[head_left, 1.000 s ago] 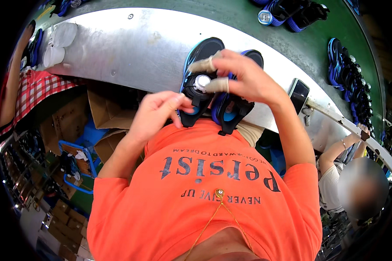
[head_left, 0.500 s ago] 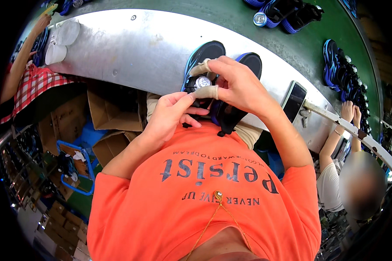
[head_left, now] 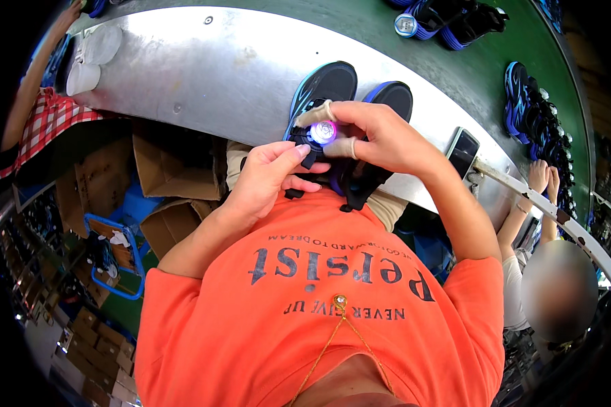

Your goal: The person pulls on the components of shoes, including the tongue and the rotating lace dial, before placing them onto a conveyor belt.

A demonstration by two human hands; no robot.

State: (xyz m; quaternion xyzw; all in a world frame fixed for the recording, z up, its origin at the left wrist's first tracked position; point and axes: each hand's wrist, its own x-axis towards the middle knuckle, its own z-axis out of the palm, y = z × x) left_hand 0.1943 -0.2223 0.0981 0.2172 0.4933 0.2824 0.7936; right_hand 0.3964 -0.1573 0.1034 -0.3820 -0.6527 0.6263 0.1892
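Note:
A pair of black and blue shoes lies by the bench's near edge, the left shoe (head_left: 326, 83) under my hands and the other shoe (head_left: 395, 96) to its right. On the left shoe a round clear disc (head_left: 323, 132) glows purple and pink. My right hand (head_left: 387, 139), with pale cots on thumb and index finger, grips this disc from both sides. Just below it, my left hand (head_left: 268, 173) pinches a short black strap (head_left: 310, 159) of the shoe between thumb and index finger; its other fingers are spread.
The metal bench (head_left: 183, 68) curves across the front. A phone (head_left: 462, 150) lies right, beside a white metal bar (head_left: 529, 193). Shoes (head_left: 533, 112) line the green surface. Cardboard boxes (head_left: 176, 169) and a blue-framed cart (head_left: 119, 254) stand lower left. Another person's hands (head_left: 546, 176) work at right.
The disc has lit up purple and pink. My right hand has shifted slightly right and down, uncovering more of the disc. The strap end now shows at my left fingertips.

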